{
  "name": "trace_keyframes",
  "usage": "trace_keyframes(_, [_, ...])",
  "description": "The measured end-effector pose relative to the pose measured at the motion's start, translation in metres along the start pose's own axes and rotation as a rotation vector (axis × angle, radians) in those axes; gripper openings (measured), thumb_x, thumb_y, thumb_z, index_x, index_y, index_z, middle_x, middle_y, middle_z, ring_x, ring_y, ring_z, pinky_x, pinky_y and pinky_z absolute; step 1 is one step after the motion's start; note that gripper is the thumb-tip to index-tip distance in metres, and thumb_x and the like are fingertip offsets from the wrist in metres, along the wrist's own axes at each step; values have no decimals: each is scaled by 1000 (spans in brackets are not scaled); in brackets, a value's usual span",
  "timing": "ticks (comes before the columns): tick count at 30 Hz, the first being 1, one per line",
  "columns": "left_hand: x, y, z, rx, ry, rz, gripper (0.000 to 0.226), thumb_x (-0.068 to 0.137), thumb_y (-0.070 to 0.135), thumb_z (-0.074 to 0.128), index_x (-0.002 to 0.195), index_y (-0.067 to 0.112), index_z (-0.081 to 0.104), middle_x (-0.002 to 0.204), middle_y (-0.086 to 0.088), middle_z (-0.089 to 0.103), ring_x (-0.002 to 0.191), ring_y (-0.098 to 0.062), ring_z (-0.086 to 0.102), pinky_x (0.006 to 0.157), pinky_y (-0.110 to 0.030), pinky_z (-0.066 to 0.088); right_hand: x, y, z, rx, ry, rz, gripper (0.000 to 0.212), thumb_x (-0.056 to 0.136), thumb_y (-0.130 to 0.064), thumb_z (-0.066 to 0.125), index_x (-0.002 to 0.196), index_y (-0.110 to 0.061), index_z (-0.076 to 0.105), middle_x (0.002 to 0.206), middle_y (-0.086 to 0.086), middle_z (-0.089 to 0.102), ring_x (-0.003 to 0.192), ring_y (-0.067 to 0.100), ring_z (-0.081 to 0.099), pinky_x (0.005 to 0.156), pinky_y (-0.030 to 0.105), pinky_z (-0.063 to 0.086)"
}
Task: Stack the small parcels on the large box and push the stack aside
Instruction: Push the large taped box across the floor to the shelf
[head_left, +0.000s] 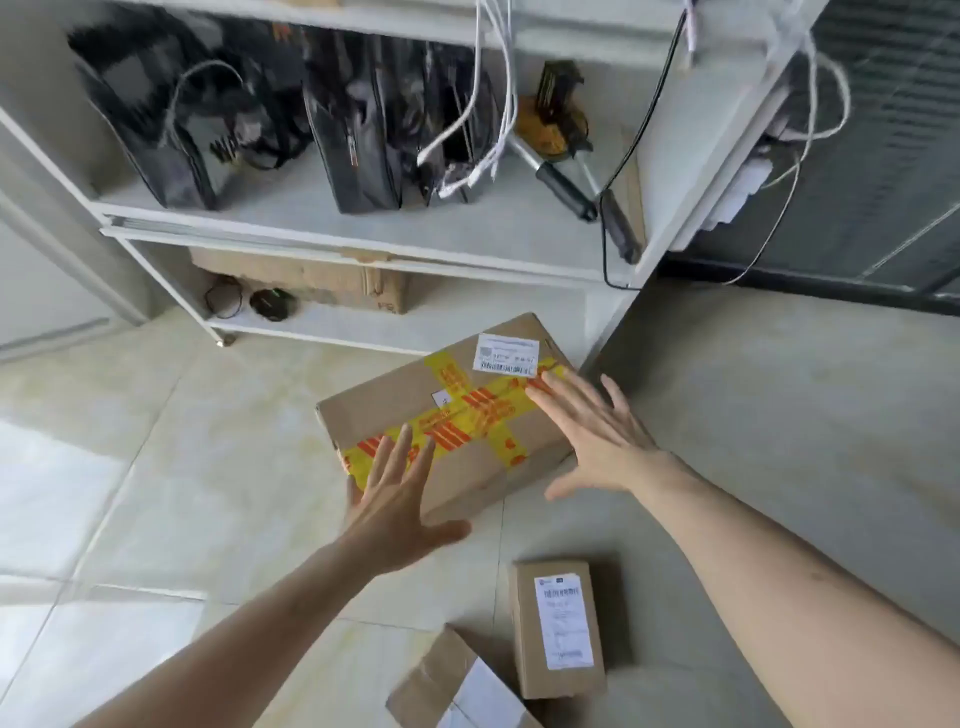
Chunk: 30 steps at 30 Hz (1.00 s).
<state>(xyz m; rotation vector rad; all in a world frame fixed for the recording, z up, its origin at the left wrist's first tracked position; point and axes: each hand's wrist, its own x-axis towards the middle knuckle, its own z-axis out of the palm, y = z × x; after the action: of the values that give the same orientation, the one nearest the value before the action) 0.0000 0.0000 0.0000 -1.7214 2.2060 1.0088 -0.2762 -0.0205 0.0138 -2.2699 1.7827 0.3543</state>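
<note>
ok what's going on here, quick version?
A person is sorting parcels on a tiled floor in front of a white shelf unit. Both hands are open, fingers spread: the left hand at the near corner of the large taped box, the right hand over its right end. No grip on it yet. The two small parcels lie on the floor nearer the camera, so nothing is stacked.

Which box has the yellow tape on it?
The large box by the shelf. Yellow tape crosses its top; the two small parcels nearer the person have none.
</note>
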Motion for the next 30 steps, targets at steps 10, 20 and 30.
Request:
trace_keyframes(10, [104, -59, 80, 481, 362, 215, 118, 62, 82, 50, 153, 42, -14, 167, -8, -17, 151, -41, -18, 109, -77, -1, 85, 24, 111, -65, 84, 41, 137, 42, -87, 64, 143, -51, -21, 158, -1, -32, 144, 29, -30, 108, 72, -10])
trace_keyframes(20, [139, -82, 51, 627, 360, 419, 112, 67, 85, 42, 148, 47, -26, 165, -1, -24, 152, -33, -21, 112, -74, -1, 84, 5, 131, 52, 211, 237, 128, 39, -95, 52, 139, -59, -19, 161, -5, -25, 146, 24, -28, 111, 70, -8])
trace_keyframes(30, [190, -101, -1, 749, 286, 628, 117, 63, 80, 52, 132, 58, -40, 160, 9, -34, 152, -25, -24, 116, -70, -3, 86, -33, 136, 161, 230, 516, 130, 41, -95, 54, 143, -54, -15, 161, 0, -24, 147, 31, -23, 108, 73, -8])
